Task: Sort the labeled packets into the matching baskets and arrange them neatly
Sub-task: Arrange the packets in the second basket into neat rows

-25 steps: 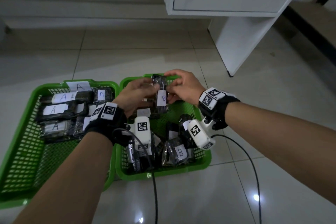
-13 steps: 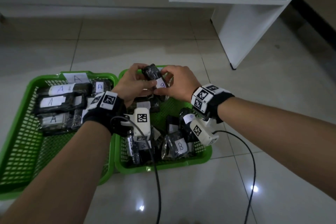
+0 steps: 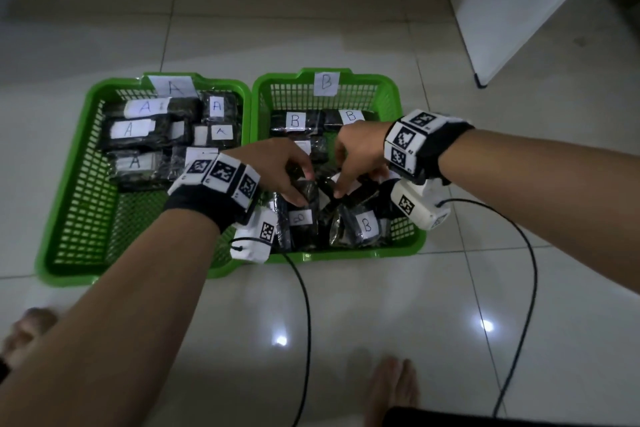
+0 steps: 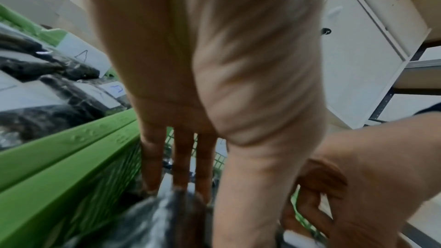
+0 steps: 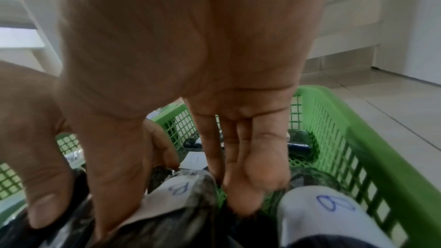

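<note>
I note a change from half a second ago: the B packet that both hands held raised over the far rim of the B basket [image 3: 394,94] is no longer in the air. Both hands are now down among the loose packets in the near half of that basket.

Left hand [image 3: 277,170]: fingers curled over the top of an upright dark packet [image 3: 304,204] at about 7 o'clock in the basket, its label showing near the bottom. The left wrist view shows the fingertips [image 4: 181,176] on dark wrapping, so I judge it grips that packet.

Right hand [image 3: 360,156]: fingers pointing down into the pile just to the right of the left hand, thumb and fingers either side of a B-labelled packet [image 5: 181,188] in the right wrist view. I take it as pinching that packet, though blur leaves the hold uncertain.

Along the 12 o'clock side of the basket, two B packets [image 3: 298,121] lie flat side by side, with another just behind the hands. I cannot tell which one was just set down.

The A basket [image 3: 86,184] at 9 o'clock holds its A packets [image 3: 138,130] packed in its far half.

Judgement: sorting looks done; the near B pile, including one packet [image 3: 363,224] at 5 o'clock, is not yet tidied.
</note>
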Motion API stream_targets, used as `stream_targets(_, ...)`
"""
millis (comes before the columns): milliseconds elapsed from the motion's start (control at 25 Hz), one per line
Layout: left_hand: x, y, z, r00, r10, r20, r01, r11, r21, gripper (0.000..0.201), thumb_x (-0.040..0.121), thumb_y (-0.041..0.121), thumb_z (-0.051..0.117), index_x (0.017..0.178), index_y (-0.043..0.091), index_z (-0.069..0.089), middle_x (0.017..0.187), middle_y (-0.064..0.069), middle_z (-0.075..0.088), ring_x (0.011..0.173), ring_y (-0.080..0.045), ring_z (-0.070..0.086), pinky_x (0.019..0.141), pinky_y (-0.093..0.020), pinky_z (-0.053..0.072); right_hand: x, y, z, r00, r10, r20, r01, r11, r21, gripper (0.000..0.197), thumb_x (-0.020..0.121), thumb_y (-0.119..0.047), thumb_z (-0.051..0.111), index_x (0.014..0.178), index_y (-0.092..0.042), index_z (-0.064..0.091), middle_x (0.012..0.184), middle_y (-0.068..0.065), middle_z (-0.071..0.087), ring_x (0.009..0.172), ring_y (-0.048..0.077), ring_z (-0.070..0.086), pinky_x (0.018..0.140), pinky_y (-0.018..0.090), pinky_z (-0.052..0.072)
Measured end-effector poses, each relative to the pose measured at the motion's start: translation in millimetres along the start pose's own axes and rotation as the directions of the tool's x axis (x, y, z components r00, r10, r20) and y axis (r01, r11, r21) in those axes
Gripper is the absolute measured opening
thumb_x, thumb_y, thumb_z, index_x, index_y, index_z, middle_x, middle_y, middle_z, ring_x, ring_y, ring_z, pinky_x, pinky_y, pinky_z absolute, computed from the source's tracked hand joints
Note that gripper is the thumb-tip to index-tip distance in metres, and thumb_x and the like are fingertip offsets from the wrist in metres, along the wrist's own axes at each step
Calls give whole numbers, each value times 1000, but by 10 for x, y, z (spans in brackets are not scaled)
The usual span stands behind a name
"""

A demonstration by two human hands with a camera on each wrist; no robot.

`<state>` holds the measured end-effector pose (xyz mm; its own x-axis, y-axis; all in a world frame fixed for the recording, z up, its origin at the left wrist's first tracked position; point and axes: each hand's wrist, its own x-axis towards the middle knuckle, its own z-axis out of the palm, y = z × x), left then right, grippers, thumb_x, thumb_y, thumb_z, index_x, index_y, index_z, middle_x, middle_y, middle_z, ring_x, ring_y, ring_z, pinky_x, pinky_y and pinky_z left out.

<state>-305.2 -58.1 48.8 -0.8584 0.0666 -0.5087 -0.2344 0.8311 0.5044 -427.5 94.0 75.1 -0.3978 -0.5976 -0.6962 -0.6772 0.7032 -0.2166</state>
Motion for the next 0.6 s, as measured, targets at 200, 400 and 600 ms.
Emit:
stream_targets(200, -112, -80, -18, 999, -4, -45, -4, 983, -186, 19, 76, 34, 82, 92, 35, 71, 113, 6, 69, 104, -17, 64, 94, -45, 52, 10, 35, 32, 998, -25, -61, 22, 999, -41, 53, 74, -38, 83, 123, -24, 69, 115, -2, 69, 94, 22, 68, 68, 27, 56)
stream_targets(400, -258, -76, -461, 946, -134, -296, -87, 773, -628, 13, 89, 7, 69, 101, 3, 68, 103, -11, 73, 88, -24, 74, 70, -25, 61, 56, 102, 50, 990, -41, -132, 54, 993, 100, 35, 85, -15, 68, 119, -22, 70, 107, 0, 71, 90, 20, 70, 82, 35, 61)
stream_targets(600, 1, -38, -449, 875, -192, -444, -128, 794, -594, 36, 81, 10, 78, 115, 17, 69, 103, -1, 73, 91, -15, 70, 79, -29, 57, -44, 84, -222, 951, -10, -310, 211, 754, 623, 28, 88, -9, 71, 114, -19, 69, 101, 2, 76, 83, 21, 74, 54, 28, 53)
